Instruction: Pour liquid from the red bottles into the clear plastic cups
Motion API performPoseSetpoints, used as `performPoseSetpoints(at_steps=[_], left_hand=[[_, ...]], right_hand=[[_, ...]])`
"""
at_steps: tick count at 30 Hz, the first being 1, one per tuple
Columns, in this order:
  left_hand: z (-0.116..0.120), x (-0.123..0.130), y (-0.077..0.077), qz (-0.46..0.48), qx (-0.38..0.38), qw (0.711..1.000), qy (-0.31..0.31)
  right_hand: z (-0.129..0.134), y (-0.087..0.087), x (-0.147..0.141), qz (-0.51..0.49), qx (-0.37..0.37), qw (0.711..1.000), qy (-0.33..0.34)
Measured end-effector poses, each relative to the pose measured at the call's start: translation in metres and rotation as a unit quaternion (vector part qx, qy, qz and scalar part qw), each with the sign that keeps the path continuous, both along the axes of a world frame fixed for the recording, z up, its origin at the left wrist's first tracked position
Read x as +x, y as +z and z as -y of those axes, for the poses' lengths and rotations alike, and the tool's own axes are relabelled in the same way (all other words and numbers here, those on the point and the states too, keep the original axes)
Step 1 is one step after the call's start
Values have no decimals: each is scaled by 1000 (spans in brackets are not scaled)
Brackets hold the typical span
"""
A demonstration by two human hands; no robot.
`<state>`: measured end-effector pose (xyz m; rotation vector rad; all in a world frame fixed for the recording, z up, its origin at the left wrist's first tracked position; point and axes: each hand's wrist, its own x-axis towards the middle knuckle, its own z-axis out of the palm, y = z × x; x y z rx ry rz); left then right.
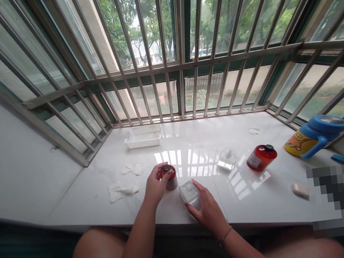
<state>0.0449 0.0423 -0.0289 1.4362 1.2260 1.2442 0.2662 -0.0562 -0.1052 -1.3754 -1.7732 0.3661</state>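
My left hand point(157, 184) is wrapped round a small red bottle point(169, 178) with a black cap, near the front of the white counter point(175, 155). Just to its right, my right hand point(204, 206) grips a clear, box-like container point(189, 192) between thumb and fingers. The bottle and the container stand side by side with a narrow gap. A second clear container point(226, 159) is farther back to the right, and beyond it a larger red bottle point(261, 158) with a black cap and a white label leans to one side.
A white perforated basket point(143, 137) sits at the back left. Crumpled white tissues point(123, 190) lie left of my hands. At the right are a blue and yellow jug point(311, 139) and a pale oblong object point(300, 190). Barred windows enclose the counter.
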Motion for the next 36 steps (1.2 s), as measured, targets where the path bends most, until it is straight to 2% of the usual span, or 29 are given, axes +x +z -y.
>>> performPoseSetpoints(at_steps=[6,10,12,14,17,20,24,28,32,36], left_hand=[[1,6,11,71,19,997,-25],[-2,-6,15,40,81,996,22],[-7,-21,13,-32,98,991,80],[-12,-41,6,-157,108,973,129],[-20,-69,-9,-343,103,922,144],[-21,-81,-21,-402,68,903,136],[-5,-67,-20,-323,97,934,116],[17,-32,-9,-204,70,976,40],[24,1,-10,-136,37,990,-16],[20,18,-17,-71,19,997,-11]], right_hand=[[0,1,0,3,-8,1000,0],[0,2,0,2,-10,1000,1],[0,2,0,2,-10,1000,0],[0,2,0,3,-7,1000,0],[0,1,0,5,-2,1000,-2],[-1,1,-1,6,1,1000,-8],[-1,1,-1,9,-2,1000,-13],[0,-1,0,14,0,1000,-11],[0,-3,0,17,10,1000,-14],[0,-3,0,17,11,1000,-14]])
